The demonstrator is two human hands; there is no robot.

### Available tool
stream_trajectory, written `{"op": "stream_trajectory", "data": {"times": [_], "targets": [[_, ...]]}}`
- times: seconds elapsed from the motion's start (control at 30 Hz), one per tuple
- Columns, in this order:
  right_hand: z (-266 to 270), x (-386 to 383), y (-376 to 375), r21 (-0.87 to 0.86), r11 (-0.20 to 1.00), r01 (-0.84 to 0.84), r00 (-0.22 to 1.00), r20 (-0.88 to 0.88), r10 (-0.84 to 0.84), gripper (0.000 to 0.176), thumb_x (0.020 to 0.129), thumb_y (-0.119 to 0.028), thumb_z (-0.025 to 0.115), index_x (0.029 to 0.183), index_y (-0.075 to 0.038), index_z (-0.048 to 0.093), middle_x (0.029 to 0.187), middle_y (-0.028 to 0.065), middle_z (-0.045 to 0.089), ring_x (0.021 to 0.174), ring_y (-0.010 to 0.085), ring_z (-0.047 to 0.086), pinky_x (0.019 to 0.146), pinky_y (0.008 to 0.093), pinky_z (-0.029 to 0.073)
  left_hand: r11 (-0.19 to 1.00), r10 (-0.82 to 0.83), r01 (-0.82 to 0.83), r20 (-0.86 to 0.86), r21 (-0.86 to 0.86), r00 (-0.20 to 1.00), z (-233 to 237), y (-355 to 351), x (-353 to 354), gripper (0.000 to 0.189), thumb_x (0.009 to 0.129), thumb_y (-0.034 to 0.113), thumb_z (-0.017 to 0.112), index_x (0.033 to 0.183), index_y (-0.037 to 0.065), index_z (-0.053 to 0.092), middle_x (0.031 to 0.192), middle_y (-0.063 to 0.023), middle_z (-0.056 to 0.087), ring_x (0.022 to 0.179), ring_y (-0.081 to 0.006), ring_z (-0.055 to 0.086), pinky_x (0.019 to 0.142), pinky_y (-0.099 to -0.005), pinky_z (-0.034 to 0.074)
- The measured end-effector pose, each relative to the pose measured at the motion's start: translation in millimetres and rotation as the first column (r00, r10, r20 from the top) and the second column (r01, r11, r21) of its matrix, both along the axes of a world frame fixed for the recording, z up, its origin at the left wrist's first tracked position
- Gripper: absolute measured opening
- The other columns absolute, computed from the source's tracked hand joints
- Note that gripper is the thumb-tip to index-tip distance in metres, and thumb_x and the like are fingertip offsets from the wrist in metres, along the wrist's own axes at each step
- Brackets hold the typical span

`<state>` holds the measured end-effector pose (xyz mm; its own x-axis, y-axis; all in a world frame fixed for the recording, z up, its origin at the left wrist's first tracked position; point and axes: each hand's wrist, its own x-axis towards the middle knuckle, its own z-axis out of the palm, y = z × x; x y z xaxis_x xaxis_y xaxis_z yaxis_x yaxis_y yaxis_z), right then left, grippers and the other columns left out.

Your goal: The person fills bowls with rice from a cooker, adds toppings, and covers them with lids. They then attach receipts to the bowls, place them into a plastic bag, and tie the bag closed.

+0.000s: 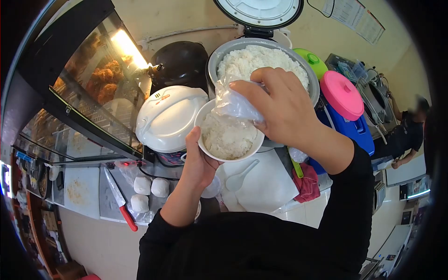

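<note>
My left hand (198,161) is closed around the side of a white bowl (255,148), with the thumb along the rim. Cooked white rice (227,135) lies in that bowl. Above its far side, my right hand (282,105) grips a clear plastic bag (235,100) that hangs over the rim and rice; my palm hides part of it. Just behind stands a large open rice cooker (218,52) heaped with white rice (254,58). A white plastic spoon (241,176) rests on a white sheet (266,186) below the bowl.
At left stands a lit glass cabinet (100,79) of fried food, beside a closed white rice cooker (170,114). A red-handled knife (122,205) lies by three white wrapped bundles (142,185). A pink lid (342,94) tops a blue container (359,135). Another person (408,130) stands far right.
</note>
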<state>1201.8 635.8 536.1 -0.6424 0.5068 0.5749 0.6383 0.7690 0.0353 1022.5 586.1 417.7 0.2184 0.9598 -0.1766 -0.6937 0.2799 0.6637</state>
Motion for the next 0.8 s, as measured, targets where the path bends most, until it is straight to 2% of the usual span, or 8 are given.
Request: {"op": "stream_trajectory", "data": {"times": [0.03,0.13,0.23,0.37,0.47,0.57,0.67,0.8], "targets": [[1,-3,-4,0.060,0.998,-0.008,1.000,0.013,0.007,0.051,0.064,0.000,0.064,0.113,-0.007,0.057,0.094,0.0137,0.056,0.091,0.0366,0.055,0.082,0.0416,0.045,1.000,0.008,-0.008,0.015,-0.007,1.000,1,-3,0,0.071,0.090,0.057,0.038,0.140,0.007,0.033,0.134,-0.0135,0.048,0.122,-0.0291,0.051,0.096,-0.0445,0.047],[13,-3,-3,-0.253,0.966,-0.053,0.996,-0.088,0.031,0.044,0.066,0.004,0.058,0.108,-0.008,0.059,0.096,0.0136,0.057,0.088,0.0347,0.058,0.079,0.0407,0.046,0.999,0.035,-0.036,0.055,0.014,0.998,-4,-10,-5,0.067,0.087,0.049,0.045,0.137,0.005,0.037,0.132,-0.0137,0.049,0.120,-0.0289,0.052,0.098,-0.0429,0.045],[-6,-10,-1,-0.506,0.862,-0.027,0.990,0.107,0.094,0.043,0.066,0.006,0.055,0.106,-0.009,0.061,0.094,0.0120,0.058,0.083,0.0335,0.057,0.076,0.0403,0.045,0.996,0.046,-0.052,0.075,0.077,0.996,-16,-16,-9,0.066,0.083,0.044,0.050,0.134,0.003,0.041,0.130,-0.0139,0.052,0.117,-0.0283,0.053,0.097,-0.0413,0.045],[-15,-20,3,-0.324,0.920,-0.220,0.925,0.230,0.302,0.038,0.068,0.003,0.057,0.102,-0.013,0.063,0.093,0.0042,0.060,0.086,0.0263,0.057,0.075,0.0382,0.042,0.999,-0.018,0.012,0.180,0.036,0.983,-24,-22,-13,0.065,0.082,0.042,0.052,0.131,0.001,0.044,0.126,-0.0142,0.054,0.112,-0.0273,0.055,0.096,-0.0407,0.044],[-20,-26,10,-0.342,0.891,-0.298,0.882,0.258,0.394,0.036,0.068,0.002,0.059,0.100,-0.014,0.064,0.091,0.0015,0.060,0.090,0.0224,0.057,0.076,0.0352,0.040,0.999,-0.043,0.042,0.231,0.010,0.972,-27,-28,-12,0.063,0.082,0.041,0.053,0.129,0.000,0.045,0.124,-0.0150,0.055,0.110,-0.0264,0.057,0.096,-0.0416,0.045],[-28,-27,17,-0.410,0.866,-0.288,0.904,0.181,0.387,0.035,0.069,0.002,0.057,0.101,-0.013,0.064,0.092,0.0049,0.062,0.091,0.0276,0.059,0.076,0.0394,0.043,1.000,-0.009,0.006,0.180,0.015,0.984,-24,-29,-11,0.061,0.085,0.042,0.052,0.130,0.001,0.043,0.124,-0.0149,0.055,0.110,-0.0249,0.057,0.093,-0.0406,0.048],[-26,-23,17,-0.443,0.890,-0.107,0.993,-0.008,0.116,0.035,0.072,0.003,0.053,0.103,-0.010,0.061,0.096,0.0116,0.064,0.092,0.0355,0.061,0.076,0.0444,0.046,0.999,0.021,-0.023,0.051,0.044,0.998,-20,-29,-22,0.058,0.090,0.042,0.048,0.131,0.002,0.041,0.126,-0.0141,0.053,0.113,-0.0235,0.056,0.093,-0.0399,0.049],[-37,-40,-6,-0.648,0.757,0.084,0.993,-0.011,-0.120,0.031,0.079,0.002,0.047,0.108,-0.006,0.053,0.096,0.0214,0.062,0.092,0.0420,0.059,0.079,0.0479,0.047,0.986,0.147,-0.145,-0.018,0.088,0.989,-19,-37,-15,0.049,0.094,0.038,0.046,0.129,0.005,0.036,0.125,-0.0125,0.051,0.113,-0.0229,0.056,0.091,-0.0408,0.051]]}}
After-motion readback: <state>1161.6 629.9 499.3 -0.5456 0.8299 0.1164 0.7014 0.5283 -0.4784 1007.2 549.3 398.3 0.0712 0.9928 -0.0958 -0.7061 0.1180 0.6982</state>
